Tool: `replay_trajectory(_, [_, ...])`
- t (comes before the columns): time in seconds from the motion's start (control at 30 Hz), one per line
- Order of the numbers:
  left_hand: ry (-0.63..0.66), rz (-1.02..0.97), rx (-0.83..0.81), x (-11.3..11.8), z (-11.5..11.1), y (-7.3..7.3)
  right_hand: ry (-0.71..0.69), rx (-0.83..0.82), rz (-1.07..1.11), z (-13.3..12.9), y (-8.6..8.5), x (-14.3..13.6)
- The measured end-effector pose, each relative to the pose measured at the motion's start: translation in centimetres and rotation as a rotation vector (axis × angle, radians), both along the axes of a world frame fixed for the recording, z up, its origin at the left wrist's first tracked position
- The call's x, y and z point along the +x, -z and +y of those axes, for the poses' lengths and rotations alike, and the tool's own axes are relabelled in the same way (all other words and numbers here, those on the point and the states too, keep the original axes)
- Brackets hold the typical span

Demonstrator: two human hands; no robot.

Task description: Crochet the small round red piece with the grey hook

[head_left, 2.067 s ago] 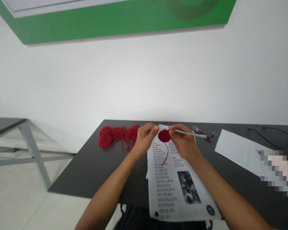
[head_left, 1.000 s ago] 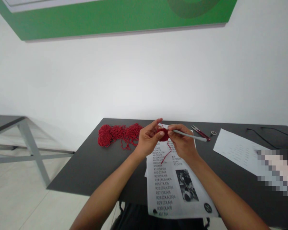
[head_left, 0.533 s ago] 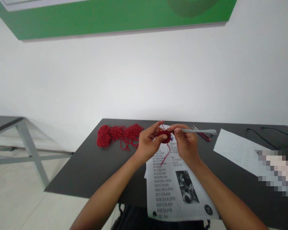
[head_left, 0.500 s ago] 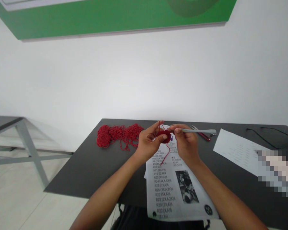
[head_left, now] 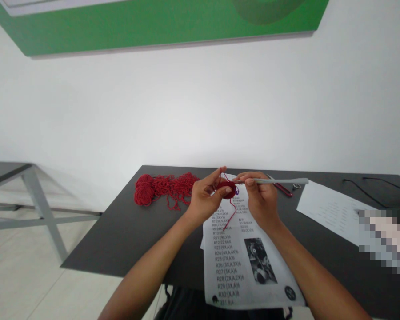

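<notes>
Between thumb and fingers, my left hand (head_left: 206,193) pinches a small round red crochet piece (head_left: 227,190), with yarn looped over its raised index finger. My right hand (head_left: 262,195) is closed around a crochet hook (head_left: 282,181) with a grey handle; the hook's tip is at the top edge of the piece. A purple stitch marker (head_left: 237,191) hangs at the right side of the work. From below it a loose red yarn tail (head_left: 232,215) dangles over a printed pattern sheet (head_left: 228,266). The red yarn ball (head_left: 144,190) lies left of my left hand, trailing tangled strands.
On the dark table (head_left: 120,240), a red-handled tool (head_left: 283,190) and a small metal ring (head_left: 296,186) lie beyond my right hand. Further right are another paper (head_left: 330,211), thin black glasses temples (head_left: 363,191) and a blurred-out patch. A second table (head_left: 10,171) stands at left.
My right hand has shifted slightly right, drawing the crochet hook back from the piece; its handle end now reaches the right-hand paper. The metal ring has come into view. My left hand barely moved.
</notes>
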State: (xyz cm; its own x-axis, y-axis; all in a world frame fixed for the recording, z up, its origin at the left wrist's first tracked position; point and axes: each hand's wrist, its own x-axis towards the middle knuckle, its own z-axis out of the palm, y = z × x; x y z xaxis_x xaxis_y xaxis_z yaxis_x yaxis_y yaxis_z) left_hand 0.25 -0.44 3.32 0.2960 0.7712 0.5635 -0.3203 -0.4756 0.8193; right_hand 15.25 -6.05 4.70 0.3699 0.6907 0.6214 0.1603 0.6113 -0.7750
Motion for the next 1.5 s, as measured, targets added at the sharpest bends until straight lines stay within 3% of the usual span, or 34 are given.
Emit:
replay_trajectory(0.23, [-0.043,0.034,0.148,-0.1,0.2,0.2,0.05,0.056,-0.148,-0.2,-0.3,0.1])
replay_trajectory(0.57, [-0.324,0.217,0.503,-0.8,-0.2,-0.8,0.03,0.232,-0.376,0.0,1.1,0.4])
replay_trajectory(0.73, [-0.322,0.234,0.523,-0.8,-0.3,-0.7,0.106,0.29,-0.579,-0.2,1.4,0.5])
replay_trajectory(0.83, [-0.274,0.152,0.378,-0.3,-0.5,-0.4,0.18,0.357,-0.729,-0.1,1.8,0.6])
replay_trajectory(0.93, [-0.119,-0.016,0.005,0.5,-1.0,-0.3,0.234,0.401,-0.815,0.1,2.2,0.9])
replay_trajectory(1.03, [0.121,-0.166,-0.359,1.1,-1.4,-0.3,0.223,0.399,-0.746,0.2,2.4,1.0])
replay_trajectory(1.13, [0.183,-0.224,-0.46,1.1,-1.3,-0.5,0.138,0.337,-0.558,0.0,2.1,0.7])
replay_trajectory(1.3, [-0.037,-0.157,-0.181,0.1,0.0,-0.8,-0.011,0.227,-0.394,-0.2,1.3,0.2])
replay_trajectory(1.5, [-0.293,-0.006,0.143,-0.8,1.1,-0.5,0.056,0.124,-0.404,0.2,1.3,-0.1])
